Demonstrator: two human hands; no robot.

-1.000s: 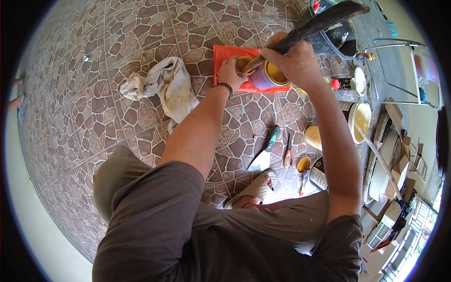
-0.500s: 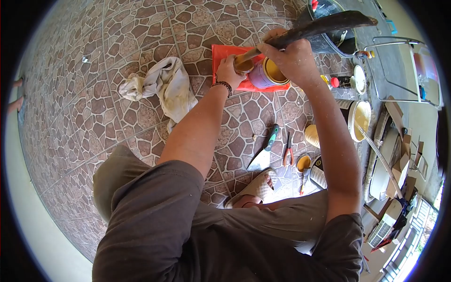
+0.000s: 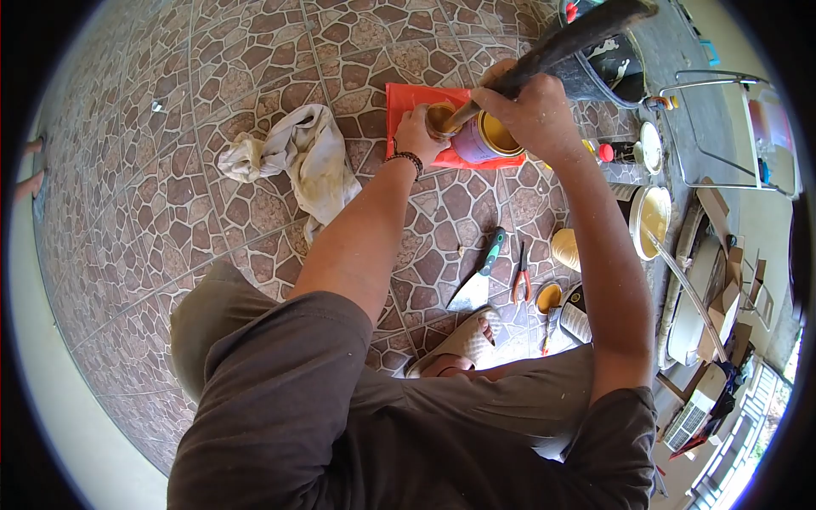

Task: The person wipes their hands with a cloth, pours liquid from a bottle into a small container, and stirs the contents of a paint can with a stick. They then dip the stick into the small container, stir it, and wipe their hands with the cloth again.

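Note:
In the head view my left hand [image 3: 415, 138], a dark beaded bracelet at its wrist, is wrapped around a small cup [image 3: 440, 116] coated inside with yellow-brown paint. My right hand [image 3: 535, 117] grips a long dark stick [image 3: 586, 41]. Its paint-covered lower end slants into the cup's mouth; whether it touches the bottom is hidden. Just right of the cup, below my right hand, an open paint can [image 3: 474, 144] with a purple-grey label holds yellow paint. Both cup and can are over a red plastic sheet [image 3: 406, 99].
A stained cloth [image 3: 319, 166] lies left. Nearer me are a putty knife [image 3: 481, 270], red-handled pliers [image 3: 521, 279], a paint-smeared lid [image 3: 549, 296] and a brush [image 3: 551, 327]. A black bucket [image 3: 595, 76], a cream paint pail [image 3: 653, 219] and a metal rack [image 3: 714, 127] stand right.
The stick now tilts more steeply, its upper end shifted left and up. Its paint-covered end has moved slightly right and down, showing more of the cup's inside. Both hands keep their hold.

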